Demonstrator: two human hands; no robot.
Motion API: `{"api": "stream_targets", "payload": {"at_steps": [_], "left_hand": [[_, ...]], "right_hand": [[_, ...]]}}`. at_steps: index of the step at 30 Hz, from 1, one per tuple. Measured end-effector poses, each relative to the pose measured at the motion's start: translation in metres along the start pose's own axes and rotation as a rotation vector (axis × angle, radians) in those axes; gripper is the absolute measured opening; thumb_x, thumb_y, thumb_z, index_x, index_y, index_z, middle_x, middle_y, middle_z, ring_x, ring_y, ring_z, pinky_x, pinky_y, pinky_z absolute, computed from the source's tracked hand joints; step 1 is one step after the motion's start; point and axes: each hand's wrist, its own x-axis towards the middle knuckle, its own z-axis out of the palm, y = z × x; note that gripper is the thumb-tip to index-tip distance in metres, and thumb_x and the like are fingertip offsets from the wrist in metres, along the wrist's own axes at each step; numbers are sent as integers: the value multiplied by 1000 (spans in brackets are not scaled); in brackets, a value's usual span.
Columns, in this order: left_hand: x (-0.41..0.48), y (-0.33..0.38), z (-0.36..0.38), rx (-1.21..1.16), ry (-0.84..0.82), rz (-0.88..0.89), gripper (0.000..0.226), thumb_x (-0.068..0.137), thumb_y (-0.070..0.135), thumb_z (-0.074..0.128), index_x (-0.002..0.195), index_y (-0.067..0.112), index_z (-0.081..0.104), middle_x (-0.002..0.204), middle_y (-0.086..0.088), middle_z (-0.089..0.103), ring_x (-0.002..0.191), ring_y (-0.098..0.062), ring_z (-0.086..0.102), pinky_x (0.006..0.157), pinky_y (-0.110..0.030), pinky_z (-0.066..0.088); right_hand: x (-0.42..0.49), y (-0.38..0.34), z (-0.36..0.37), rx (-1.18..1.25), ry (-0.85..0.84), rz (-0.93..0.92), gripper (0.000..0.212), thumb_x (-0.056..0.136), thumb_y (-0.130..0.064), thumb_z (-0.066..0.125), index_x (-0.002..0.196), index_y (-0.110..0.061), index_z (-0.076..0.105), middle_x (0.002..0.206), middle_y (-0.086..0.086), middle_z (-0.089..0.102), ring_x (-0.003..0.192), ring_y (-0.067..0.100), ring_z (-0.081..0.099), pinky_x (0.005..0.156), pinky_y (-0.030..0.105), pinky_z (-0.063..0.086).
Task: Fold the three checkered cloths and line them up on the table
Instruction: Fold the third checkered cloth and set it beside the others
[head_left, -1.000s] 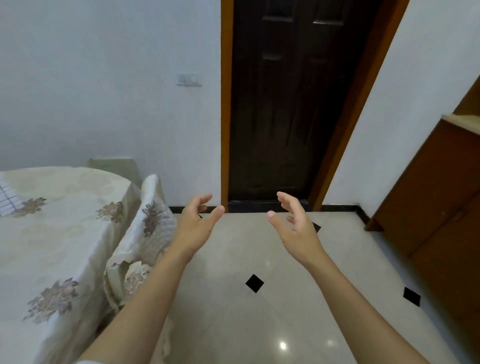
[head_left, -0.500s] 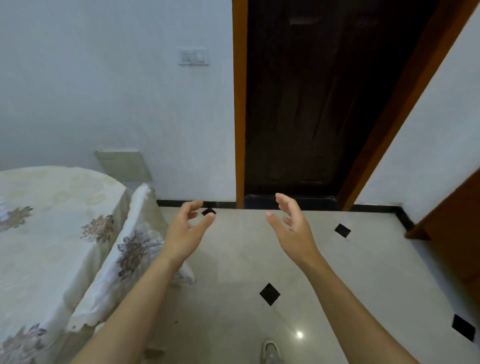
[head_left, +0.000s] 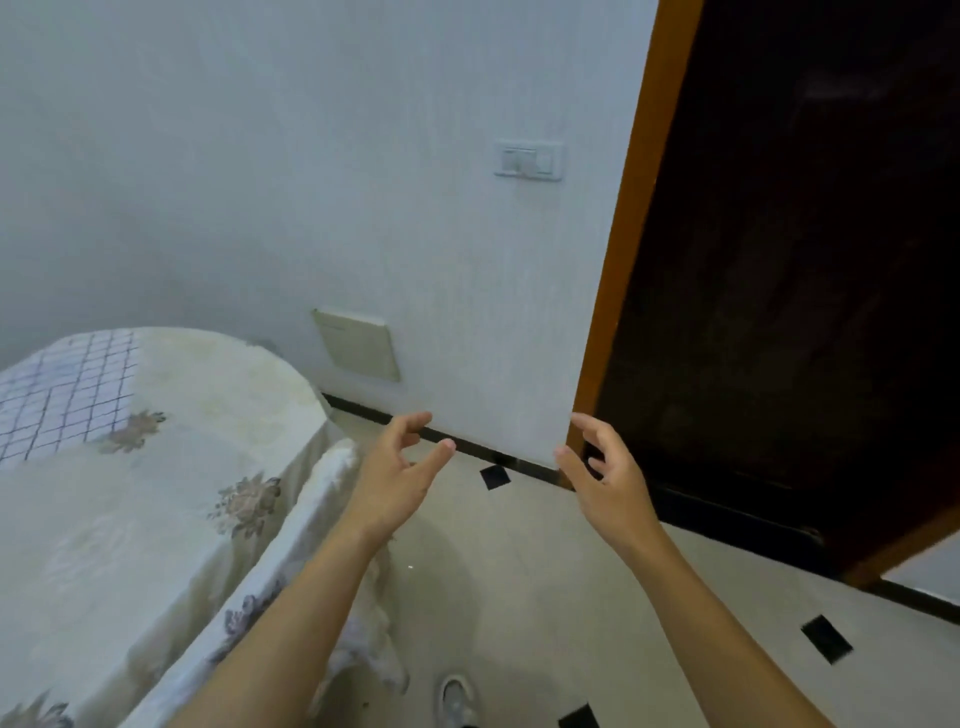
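View swings left toward the desk (head_left: 171, 519); one checkered cloth (head_left: 62, 389) now shows at its far left (the others unseen). Left hand (head_left: 395, 483) and right hand (head_left: 608, 483) hang over the floor (head_left: 519, 571), well apart from it, fingers (head_left: 597, 435) loosely spread, holding nothing. Folding looks unstarted.

Bare left hand (head_left: 395, 488) and bare right hand (head_left: 610, 486), bare unsleeved forearms (head_left: 291, 623), one pale grey-white shoe (head_left: 457, 701) with rounded toe, partly in view
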Motion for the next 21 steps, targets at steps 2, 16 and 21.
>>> {"api": "stream_targets", "payload": {"at_steps": [2,16,21], "left_hand": [[38,-4,-5,13,30,1,47,88,40,69,131,28,54,131,14,54,121,-4,49,79,-14,42],[260,-38,-67,-22,270,-65,49,89,41,67,133,25,53,134,10,54,121,-8,50,88,-22,42],[310,-67,-94,90,363,-139,49,87,46,66,132,30,53,132,12,53,120,-7,49,91,-29,46]], "right_hand": [[42,-7,16,12,-38,-42,46,94,-41,57,138,-36,43,135,-24,39,121,0,40,107,29,36],[301,-59,145,-41,-267,-240,46,93,-42,57,137,-33,45,138,-18,45,125,-4,41,102,17,32],[365,-46,207,-29,-413,-217,47,92,-45,58,136,-36,45,138,-21,44,124,-5,40,98,14,32]]}}
